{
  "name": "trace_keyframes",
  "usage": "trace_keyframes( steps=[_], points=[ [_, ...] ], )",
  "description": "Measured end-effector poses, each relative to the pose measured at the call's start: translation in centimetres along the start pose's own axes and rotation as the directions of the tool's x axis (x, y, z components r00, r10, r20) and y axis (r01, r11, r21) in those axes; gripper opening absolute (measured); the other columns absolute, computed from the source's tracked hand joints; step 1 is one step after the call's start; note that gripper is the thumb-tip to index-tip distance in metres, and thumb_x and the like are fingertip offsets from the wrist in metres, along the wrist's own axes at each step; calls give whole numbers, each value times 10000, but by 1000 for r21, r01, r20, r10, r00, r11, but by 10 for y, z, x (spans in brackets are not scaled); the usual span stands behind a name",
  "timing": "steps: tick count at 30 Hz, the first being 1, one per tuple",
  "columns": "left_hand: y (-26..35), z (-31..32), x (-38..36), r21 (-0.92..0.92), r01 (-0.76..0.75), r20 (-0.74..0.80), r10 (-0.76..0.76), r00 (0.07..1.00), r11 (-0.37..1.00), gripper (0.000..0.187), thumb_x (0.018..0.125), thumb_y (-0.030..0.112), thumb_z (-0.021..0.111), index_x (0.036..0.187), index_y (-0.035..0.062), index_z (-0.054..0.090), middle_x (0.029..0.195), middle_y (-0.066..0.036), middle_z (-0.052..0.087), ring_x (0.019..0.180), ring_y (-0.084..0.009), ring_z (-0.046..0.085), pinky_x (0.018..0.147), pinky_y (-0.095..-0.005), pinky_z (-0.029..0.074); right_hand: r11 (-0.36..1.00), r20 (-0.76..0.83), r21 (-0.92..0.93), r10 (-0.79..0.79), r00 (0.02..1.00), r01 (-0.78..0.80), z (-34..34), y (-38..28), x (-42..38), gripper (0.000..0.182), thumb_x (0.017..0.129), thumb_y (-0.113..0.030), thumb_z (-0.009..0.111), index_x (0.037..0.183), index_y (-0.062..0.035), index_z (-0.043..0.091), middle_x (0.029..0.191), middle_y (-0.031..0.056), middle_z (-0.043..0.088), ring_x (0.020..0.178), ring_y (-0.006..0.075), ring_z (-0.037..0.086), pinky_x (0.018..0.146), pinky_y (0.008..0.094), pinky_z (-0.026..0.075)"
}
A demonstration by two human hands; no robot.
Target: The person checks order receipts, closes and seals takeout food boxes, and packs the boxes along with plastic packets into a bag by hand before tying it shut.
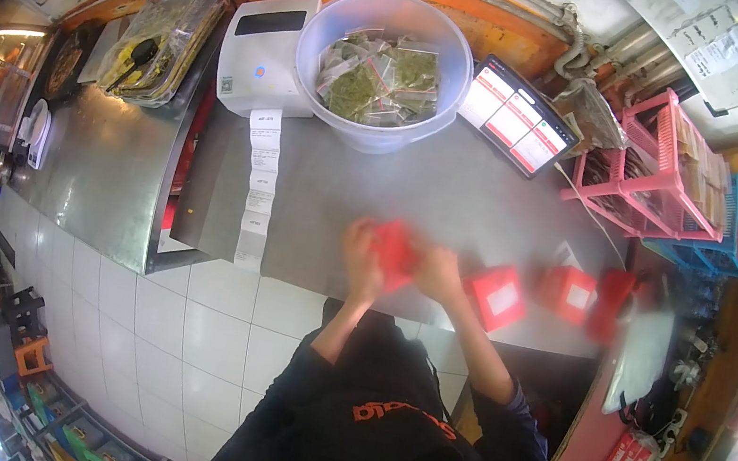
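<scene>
Near the front edge of the steel counter [326, 196], a red box [395, 255] is held between both hands. My left hand [364, 258] is closed on its left side. On its right side, my right hand [437, 273] has its fingers bent against the box, somewhat blurred. To the right of my right hand sits a red box with a white label [497, 297]. Farther right are another labelled red box [569, 292] and a blurred red item [611, 305].
A clear tub [375, 126] of green-filled packets stands at the back, between a white printer [262, 52] with a long paper strip [259, 195] and a tablet [517, 116]. Pink baskets [664, 170] stand at the right.
</scene>
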State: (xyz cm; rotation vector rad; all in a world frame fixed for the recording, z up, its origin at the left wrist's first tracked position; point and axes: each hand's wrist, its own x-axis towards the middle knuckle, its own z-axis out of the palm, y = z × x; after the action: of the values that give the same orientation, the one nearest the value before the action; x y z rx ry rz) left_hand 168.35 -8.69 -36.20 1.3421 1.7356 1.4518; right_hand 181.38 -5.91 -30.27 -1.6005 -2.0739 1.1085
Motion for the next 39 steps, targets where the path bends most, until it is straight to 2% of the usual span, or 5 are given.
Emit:
trace_keyframes(
  steps=[18, 26, 28, 34, 39],
  points=[
    [15, 6, 3, 17, 4, -62, -3, 998, 1000, 311, 670, 173, 404, 930, 2, 425, 990, -161, 443, 914, -313, 417, 833, -409, 307, 897, 229, -434, 20, 973, 83, 7, -15, -13, 662, 707, -103, 513, 1301, 6, 244, 1240, 167, 436, 896, 305, 587, 685, 400, 502],
    [-17, -4, 0, 127, 84, -120, -69, 990, 988, 315, 745, 193, 445, 1007, 22, 475, 981, -111, 499, 975, -259, 456, 875, -358, 315, 894, 261, -397, -108, 959, 208, 9, -11, -32, 750, 786, -283, 515, 1345, 4, 106, 1419, 137, 87, 1308, 302, 99, 1034, 493, 103],
    [-13, -23, 10, -383, 262, -89, -317, 944, 886, 310, 701, 93, 477, 1008, 54, 484, 1020, -99, 504, 1034, -230, 438, 896, -341, 311, 899, 288, -388, -93, 953, 205, 1, -12, -38, 769, 768, -241, 542, 1344, 7, 98, 1418, 143, 88, 1306, 308, 99, 1033, 493, 108],
    [-148, -186, -6, -193, 429, -656, -441, 612, 882, 668, 618, -1, 571, 1205, 19, 252, 1151, -144, 326, 1071, -245, 357, 935, -343, 300, 957, 49, -205, -201, 978, 207, 10, -51, -64, 712, 698, -61, 589, 1309, -7, 229, 1354, 164, 244, 1265, 336, 206, 1010, 499, 181],
    [-149, -221, -41, -495, 559, -181, -708, 682, 665, 625, 605, -42, 578, 1164, 13, 303, 1115, -133, 345, 1064, -241, 363, 939, -357, 293, 924, 10, -202, -328, 944, 324, 68, -103, -45, 534, 688, -25, 561, 1205, -68, 433, 1241, 151, 399, 1198, 290, 336, 972, 443, 275]
  ],
)
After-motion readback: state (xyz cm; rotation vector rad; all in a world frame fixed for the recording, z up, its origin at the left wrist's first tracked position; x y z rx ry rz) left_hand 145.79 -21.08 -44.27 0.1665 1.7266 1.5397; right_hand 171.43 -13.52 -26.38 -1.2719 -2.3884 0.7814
